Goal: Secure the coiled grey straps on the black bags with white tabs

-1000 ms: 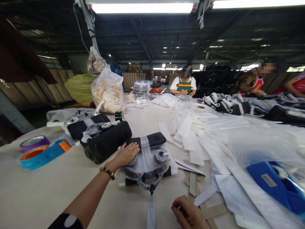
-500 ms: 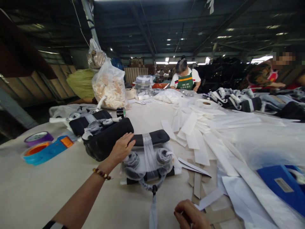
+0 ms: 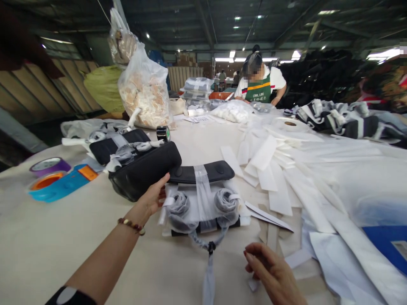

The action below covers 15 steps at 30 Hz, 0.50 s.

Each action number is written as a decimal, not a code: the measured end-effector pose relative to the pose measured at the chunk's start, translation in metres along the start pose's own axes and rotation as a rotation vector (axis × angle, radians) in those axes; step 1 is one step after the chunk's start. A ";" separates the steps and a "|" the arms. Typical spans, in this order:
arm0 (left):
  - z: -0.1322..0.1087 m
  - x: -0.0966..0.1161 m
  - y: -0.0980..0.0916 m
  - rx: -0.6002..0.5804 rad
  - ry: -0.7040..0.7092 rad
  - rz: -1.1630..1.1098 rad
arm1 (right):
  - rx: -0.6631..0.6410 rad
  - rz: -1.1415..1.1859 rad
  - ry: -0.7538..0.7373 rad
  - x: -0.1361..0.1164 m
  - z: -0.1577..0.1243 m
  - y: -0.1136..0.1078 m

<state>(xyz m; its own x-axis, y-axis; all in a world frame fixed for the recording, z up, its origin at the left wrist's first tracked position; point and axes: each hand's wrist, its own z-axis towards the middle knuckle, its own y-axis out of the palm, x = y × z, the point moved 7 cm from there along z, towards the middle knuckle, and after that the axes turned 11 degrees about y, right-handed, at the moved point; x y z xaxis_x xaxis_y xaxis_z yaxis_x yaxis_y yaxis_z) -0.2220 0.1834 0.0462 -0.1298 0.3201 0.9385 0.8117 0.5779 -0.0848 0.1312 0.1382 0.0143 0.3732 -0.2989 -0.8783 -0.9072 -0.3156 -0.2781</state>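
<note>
In front of me lies a black bag [image 3: 219, 170] with a dark flap across its top and a clear plastic strip down its middle. Two coiled straps in clear plastic sit on its front, the left coil [image 3: 178, 203] and the right coil [image 3: 226, 199]. A wrapped strap end [image 3: 208, 271] hangs toward me. My left hand [image 3: 155, 195] is cupped against the bag's left edge, thumb up near the flap and fingers partly hidden. Over the table to the right, my right hand [image 3: 270, 267] holds nothing visible, its fingers loosely bent and apart from the thumb.
Another black bag [image 3: 144, 173] stands just left. Farther left are a blue tape dispenser [image 3: 60, 184] and a purple tape roll [image 3: 49, 165]. White strips [image 3: 265, 156] are piled at right, near a blue item [image 3: 386, 241]. A co-worker [image 3: 260, 82] stands across the table.
My left hand has slid from the black bags' upper surface down to the near bag's left edge. My right hand has risen a little and its fingers have opened. The view has shifted.
</note>
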 end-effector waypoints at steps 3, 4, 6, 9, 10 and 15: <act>0.002 -0.002 0.005 -0.015 -0.017 -0.073 | -0.109 0.155 0.111 0.011 -0.001 0.028; 0.001 -0.002 0.006 -0.012 -0.022 -0.090 | -0.146 0.196 0.133 0.013 -0.004 0.039; 0.000 -0.002 0.005 0.006 -0.028 -0.118 | -0.200 0.248 0.149 0.014 -0.008 0.059; -0.006 -0.005 -0.001 0.077 -0.029 -0.150 | -0.211 0.260 0.111 0.002 -0.012 0.063; -0.008 -0.006 -0.005 0.111 -0.023 -0.156 | -0.196 0.251 0.095 -0.005 -0.012 0.055; -0.024 -0.016 -0.031 0.263 0.039 -0.170 | 0.454 0.255 0.014 -0.030 -0.028 -0.080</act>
<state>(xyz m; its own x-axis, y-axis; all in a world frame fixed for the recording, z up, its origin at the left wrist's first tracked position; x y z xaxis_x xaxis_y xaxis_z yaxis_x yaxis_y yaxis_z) -0.2313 0.1427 0.0415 -0.2253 0.1759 0.9583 0.6043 0.7968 -0.0042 0.1983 0.1470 0.0741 0.1292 -0.3286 -0.9356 -0.9612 0.1905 -0.1996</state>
